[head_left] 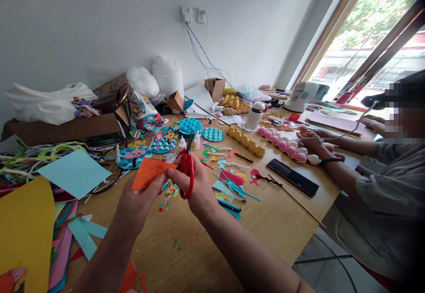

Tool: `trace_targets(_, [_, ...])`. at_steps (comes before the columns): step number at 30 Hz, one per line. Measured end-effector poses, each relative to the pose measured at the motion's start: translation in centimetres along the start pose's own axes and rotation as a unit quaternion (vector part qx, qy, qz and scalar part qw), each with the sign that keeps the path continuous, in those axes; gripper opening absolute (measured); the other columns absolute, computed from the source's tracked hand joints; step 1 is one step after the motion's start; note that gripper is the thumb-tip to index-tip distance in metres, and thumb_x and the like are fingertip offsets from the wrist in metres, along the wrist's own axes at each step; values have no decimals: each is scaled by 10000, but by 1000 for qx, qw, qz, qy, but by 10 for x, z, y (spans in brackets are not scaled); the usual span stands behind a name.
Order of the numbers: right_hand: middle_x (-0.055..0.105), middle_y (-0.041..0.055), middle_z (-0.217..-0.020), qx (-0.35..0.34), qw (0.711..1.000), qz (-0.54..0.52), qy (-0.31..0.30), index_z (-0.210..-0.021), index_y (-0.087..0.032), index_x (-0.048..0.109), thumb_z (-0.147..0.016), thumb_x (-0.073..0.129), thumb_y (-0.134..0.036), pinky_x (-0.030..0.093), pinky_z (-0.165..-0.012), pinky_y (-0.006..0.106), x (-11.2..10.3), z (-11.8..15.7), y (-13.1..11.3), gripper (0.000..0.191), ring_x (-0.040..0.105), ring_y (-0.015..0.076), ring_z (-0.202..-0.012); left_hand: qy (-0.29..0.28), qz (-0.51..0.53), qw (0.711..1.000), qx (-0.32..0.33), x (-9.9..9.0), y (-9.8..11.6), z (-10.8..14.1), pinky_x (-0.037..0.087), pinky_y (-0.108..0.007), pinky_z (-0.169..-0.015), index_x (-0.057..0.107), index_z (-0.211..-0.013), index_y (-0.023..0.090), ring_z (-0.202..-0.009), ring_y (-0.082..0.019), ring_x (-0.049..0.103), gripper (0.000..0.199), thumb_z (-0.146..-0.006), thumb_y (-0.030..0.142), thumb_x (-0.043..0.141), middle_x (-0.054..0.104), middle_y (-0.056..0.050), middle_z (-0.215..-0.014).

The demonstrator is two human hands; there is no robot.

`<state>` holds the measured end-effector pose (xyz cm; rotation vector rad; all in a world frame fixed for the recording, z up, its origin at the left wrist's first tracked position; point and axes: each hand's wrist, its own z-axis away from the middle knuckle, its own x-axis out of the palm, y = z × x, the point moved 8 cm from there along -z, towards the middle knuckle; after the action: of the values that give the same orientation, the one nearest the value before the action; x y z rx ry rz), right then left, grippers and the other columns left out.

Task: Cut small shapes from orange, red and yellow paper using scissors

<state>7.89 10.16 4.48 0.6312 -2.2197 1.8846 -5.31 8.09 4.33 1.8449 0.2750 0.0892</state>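
Between the thumb and fingers of my left hand [141,202] is a piece of orange paper [149,172] with a dark drawn outline on it. My right hand [199,186] has red-handled scissors [188,175] in its grip, their dark blades pointing up and away from me. The right thumb and fingertips also touch the paper's right edge. Behind both hands stand two small white glue bottles [197,140]. Beneath them, colored paper dots [171,191] are scattered on the wooden table [186,248].
A person [392,169] sits at the right, hands on a pink-and-white egg-carton strip [285,146]. A black phone [292,177], a wooden stick [299,202] and a yellow egg-carton strip [245,141] lie right of center. Colored paper sheets [26,231] cover the left side.
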Motion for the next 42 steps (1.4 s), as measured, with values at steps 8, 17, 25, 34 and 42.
trace_targets(8, [489, -29, -541, 102, 969, 171, -148, -634, -189, 443, -801, 555, -450, 343, -484, 215, 9, 29, 19, 329, 443, 96, -506, 103, 29, 994, -11, -21, 7, 1, 419, -257, -574, 512, -499, 206, -572, -138, 487, 276, -736, 305, 612, 504, 27, -541])
trace_targets(17, [457, -33, -513, 99, 965, 180, -162, -589, -195, 417, -804, 502, -386, 346, -501, 220, 19, 43, 27, 299, 427, 92, -497, 109, 165, 980, -26, -7, 15, 6, 403, -246, -526, 543, -514, 212, -528, -123, 459, 219, -720, 222, 615, 509, 48, -522])
trace_targets(25, [458, -36, -518, 91, 968, 171, -160, -607, -189, 441, -815, 508, -403, 358, -515, 219, 20, 39, 25, 307, 426, 89, -498, 109, 163, 979, -45, -2, 9, 7, 460, -246, -566, 585, -588, 210, -559, -129, 521, 144, -708, 268, 638, 569, 48, -560])
trace_targets(34, [428, -44, -511, 94, 972, 148, -159, -606, -191, 426, -806, 551, -504, 311, -458, 206, 20, 37, 24, 392, 386, 83, -483, 110, 168, 978, -56, -3, 1, 8, 471, -235, -567, 613, -599, 190, -543, -117, 545, 142, -704, 277, 653, 599, 52, -549])
trace_targets(42, [414, -49, -526, 75, 974, 153, -152, -641, -191, 432, -831, 524, -552, 286, -447, 215, 16, 36, 27, 417, 356, 80, -475, 98, 154, 981, -58, -1, -4, 9, 484, -238, -580, 639, -611, 200, -554, -125, 565, 173, -754, 296, 634, 623, 44, -565])
